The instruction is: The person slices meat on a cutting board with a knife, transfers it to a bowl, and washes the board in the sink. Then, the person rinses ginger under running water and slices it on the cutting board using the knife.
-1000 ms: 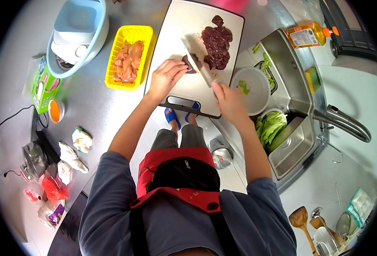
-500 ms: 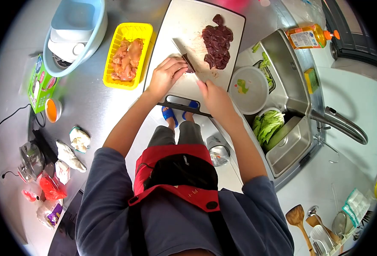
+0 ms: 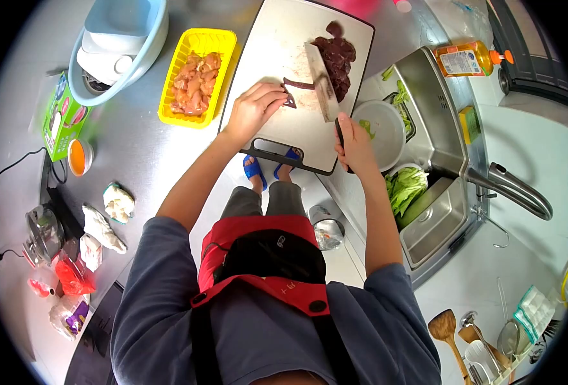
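A white cutting board with a black edge and handle lies before me. My left hand rests on it, fingers bent and together, the tips on a small piece of dark red liver. A thin liver strip lies just beyond those fingertips. My right hand is closed round the black handle of a broad kitchen knife. Its blade is wet and smeared, slanting beside a heap of sliced liver and covering part of it.
Left of the board, a yellow tray holds raw chicken pieces. A blue basin stands further left. To the right, a white bowl sits by the steel sink, with leafy greens in it. An orange bottle stands behind.
The knife has moved right, away from my left fingers to the liver heap, with my right hand following. A cut strip now lies apart from the piece under my left hand.
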`<control>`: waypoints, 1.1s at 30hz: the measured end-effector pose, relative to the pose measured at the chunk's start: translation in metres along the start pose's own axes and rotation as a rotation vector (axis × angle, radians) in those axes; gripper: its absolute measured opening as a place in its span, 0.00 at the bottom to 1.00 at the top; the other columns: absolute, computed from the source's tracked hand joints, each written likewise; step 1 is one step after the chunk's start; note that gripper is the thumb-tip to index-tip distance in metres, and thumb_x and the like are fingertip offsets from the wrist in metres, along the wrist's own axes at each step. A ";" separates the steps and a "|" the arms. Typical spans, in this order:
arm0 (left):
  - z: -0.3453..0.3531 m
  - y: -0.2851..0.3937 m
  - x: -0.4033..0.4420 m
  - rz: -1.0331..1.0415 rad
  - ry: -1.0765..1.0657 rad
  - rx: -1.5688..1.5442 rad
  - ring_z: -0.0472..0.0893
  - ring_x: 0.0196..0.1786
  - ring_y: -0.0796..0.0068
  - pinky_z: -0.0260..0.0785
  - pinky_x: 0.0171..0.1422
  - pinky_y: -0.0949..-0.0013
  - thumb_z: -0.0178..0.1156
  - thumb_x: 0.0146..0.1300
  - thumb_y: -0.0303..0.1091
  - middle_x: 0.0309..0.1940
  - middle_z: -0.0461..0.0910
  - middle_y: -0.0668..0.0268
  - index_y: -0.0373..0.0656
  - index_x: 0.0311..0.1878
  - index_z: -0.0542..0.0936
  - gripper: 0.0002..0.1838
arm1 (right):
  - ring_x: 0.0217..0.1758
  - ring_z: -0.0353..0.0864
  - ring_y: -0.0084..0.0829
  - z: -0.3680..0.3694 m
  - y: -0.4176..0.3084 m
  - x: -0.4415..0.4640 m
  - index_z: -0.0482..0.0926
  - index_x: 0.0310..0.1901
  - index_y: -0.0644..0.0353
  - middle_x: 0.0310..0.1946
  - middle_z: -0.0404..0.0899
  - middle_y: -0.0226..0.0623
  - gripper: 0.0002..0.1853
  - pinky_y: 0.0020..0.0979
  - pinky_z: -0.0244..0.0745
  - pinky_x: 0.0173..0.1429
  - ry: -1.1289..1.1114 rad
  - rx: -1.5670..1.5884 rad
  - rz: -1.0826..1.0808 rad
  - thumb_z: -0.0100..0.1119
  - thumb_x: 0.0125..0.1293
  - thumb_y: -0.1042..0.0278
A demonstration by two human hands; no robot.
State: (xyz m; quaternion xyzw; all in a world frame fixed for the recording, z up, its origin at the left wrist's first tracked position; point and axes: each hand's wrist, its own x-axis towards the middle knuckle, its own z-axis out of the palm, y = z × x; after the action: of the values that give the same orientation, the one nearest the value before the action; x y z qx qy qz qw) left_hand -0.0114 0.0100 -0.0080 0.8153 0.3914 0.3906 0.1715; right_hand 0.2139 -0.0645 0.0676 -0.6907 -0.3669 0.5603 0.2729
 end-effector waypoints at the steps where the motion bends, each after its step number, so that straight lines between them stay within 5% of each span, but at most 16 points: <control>1: 0.000 0.000 -0.001 0.004 -0.002 0.010 0.81 0.43 0.67 0.75 0.47 0.68 0.67 0.54 0.29 0.37 0.82 0.66 0.42 0.36 0.83 0.06 | 0.08 0.59 0.20 0.002 -0.008 -0.006 0.68 0.26 0.59 0.13 0.61 0.27 0.25 0.26 0.55 0.12 -0.042 -0.047 -0.004 0.41 0.75 0.45; 3: 0.000 0.000 -0.002 -0.002 -0.007 0.011 0.81 0.43 0.67 0.75 0.47 0.68 0.67 0.54 0.29 0.37 0.82 0.66 0.42 0.36 0.83 0.06 | 0.09 0.60 0.20 0.004 -0.008 -0.007 0.69 0.26 0.59 0.13 0.62 0.27 0.25 0.26 0.55 0.13 -0.085 -0.091 -0.009 0.42 0.74 0.46; 5: -0.001 0.001 -0.002 -0.009 -0.010 0.010 0.81 0.44 0.68 0.75 0.47 0.68 0.67 0.54 0.29 0.37 0.82 0.66 0.42 0.36 0.83 0.06 | 0.13 0.66 0.22 0.007 0.003 -0.002 0.70 0.27 0.62 0.13 0.64 0.31 0.26 0.28 0.59 0.18 -0.052 -0.383 -0.253 0.44 0.74 0.47; 12: -0.001 0.001 0.001 -0.018 0.006 -0.008 0.82 0.44 0.68 0.75 0.48 0.68 0.67 0.54 0.28 0.37 0.82 0.66 0.41 0.36 0.84 0.06 | 0.17 0.69 0.27 0.018 0.000 0.020 0.71 0.30 0.66 0.15 0.63 0.38 0.27 0.33 0.65 0.27 -0.020 -0.658 -0.304 0.45 0.73 0.44; 14: 0.000 0.002 -0.001 -0.014 -0.001 -0.017 0.82 0.44 0.67 0.75 0.48 0.68 0.67 0.54 0.28 0.37 0.82 0.66 0.41 0.36 0.84 0.06 | 0.16 0.68 0.25 0.033 0.012 0.051 0.73 0.31 0.64 0.14 0.64 0.36 0.28 0.30 0.64 0.24 0.133 -0.660 -0.613 0.44 0.73 0.43; 15: 0.000 0.002 -0.001 -0.022 -0.014 -0.008 0.82 0.44 0.68 0.75 0.48 0.68 0.67 0.54 0.28 0.37 0.82 0.67 0.41 0.36 0.84 0.06 | 0.16 0.68 0.25 0.034 0.003 0.049 0.73 0.31 0.64 0.14 0.64 0.36 0.28 0.30 0.64 0.24 0.140 -0.653 -0.612 0.44 0.73 0.43; 17: 0.000 0.001 -0.001 -0.029 -0.023 0.002 0.82 0.44 0.68 0.75 0.48 0.69 0.67 0.54 0.28 0.37 0.82 0.67 0.42 0.36 0.84 0.06 | 0.15 0.66 0.22 0.032 -0.021 0.045 0.73 0.31 0.62 0.13 0.64 0.32 0.27 0.28 0.63 0.20 -0.099 -0.291 -0.199 0.42 0.73 0.42; 21: -0.003 0.003 -0.001 -0.033 -0.019 0.008 0.82 0.44 0.67 0.75 0.48 0.68 0.69 0.51 0.27 0.39 0.83 0.66 0.43 0.38 0.84 0.09 | 0.13 0.63 0.20 0.019 -0.016 0.029 0.72 0.32 0.61 0.13 0.63 0.28 0.27 0.25 0.60 0.18 0.084 -0.163 -0.071 0.41 0.74 0.42; 23: -0.004 0.004 -0.003 -0.035 0.028 0.044 0.81 0.42 0.67 0.75 0.46 0.68 0.69 0.51 0.27 0.38 0.83 0.67 0.43 0.37 0.84 0.09 | 0.30 0.76 0.56 0.012 -0.022 0.008 0.75 0.37 0.66 0.23 0.74 0.54 0.26 0.45 0.69 0.38 -0.035 -0.338 -0.102 0.42 0.74 0.47; 24: -0.005 0.005 -0.003 -0.040 0.021 0.063 0.81 0.42 0.68 0.75 0.45 0.69 0.69 0.51 0.28 0.37 0.83 0.68 0.44 0.36 0.84 0.08 | 0.30 0.76 0.56 0.013 -0.018 0.003 0.75 0.37 0.66 0.23 0.74 0.54 0.26 0.45 0.69 0.38 -0.033 -0.340 -0.099 0.42 0.74 0.47; 26: -0.005 0.003 -0.005 -0.032 -0.001 0.077 0.81 0.42 0.69 0.76 0.45 0.69 0.69 0.50 0.28 0.37 0.83 0.68 0.44 0.36 0.84 0.08 | 0.14 0.65 0.22 0.017 -0.008 -0.003 0.72 0.31 0.62 0.15 0.66 0.30 0.25 0.27 0.61 0.20 -0.069 -0.393 -0.198 0.43 0.74 0.45; 30: -0.004 0.002 -0.005 -0.021 -0.022 0.090 0.82 0.42 0.70 0.76 0.45 0.70 0.69 0.50 0.28 0.37 0.83 0.68 0.45 0.35 0.85 0.07 | 0.17 0.67 0.25 0.020 -0.003 -0.008 0.72 0.31 0.63 0.15 0.67 0.33 0.25 0.31 0.64 0.25 -0.060 -0.439 -0.255 0.43 0.74 0.46; 32: -0.004 0.001 -0.005 -0.027 -0.027 0.085 0.82 0.42 0.69 0.76 0.45 0.70 0.69 0.50 0.28 0.37 0.83 0.68 0.44 0.35 0.85 0.07 | 0.35 0.75 0.60 0.021 -0.008 -0.010 0.75 0.35 0.67 0.28 0.75 0.59 0.25 0.50 0.67 0.40 -0.102 -0.509 -0.144 0.43 0.73 0.49; 33: -0.004 0.001 -0.006 -0.033 -0.033 0.081 0.82 0.42 0.69 0.76 0.45 0.70 0.69 0.50 0.28 0.37 0.83 0.68 0.44 0.35 0.85 0.07 | 0.35 0.75 0.60 0.021 -0.008 -0.011 0.75 0.35 0.67 0.28 0.75 0.59 0.25 0.50 0.67 0.40 -0.101 -0.508 -0.142 0.43 0.73 0.49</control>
State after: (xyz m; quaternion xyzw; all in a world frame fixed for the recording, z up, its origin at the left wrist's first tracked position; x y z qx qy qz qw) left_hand -0.0157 0.0051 -0.0080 0.8213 0.4174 0.3582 0.1514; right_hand 0.1907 -0.0693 0.0760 -0.6808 -0.5565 0.4632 0.1107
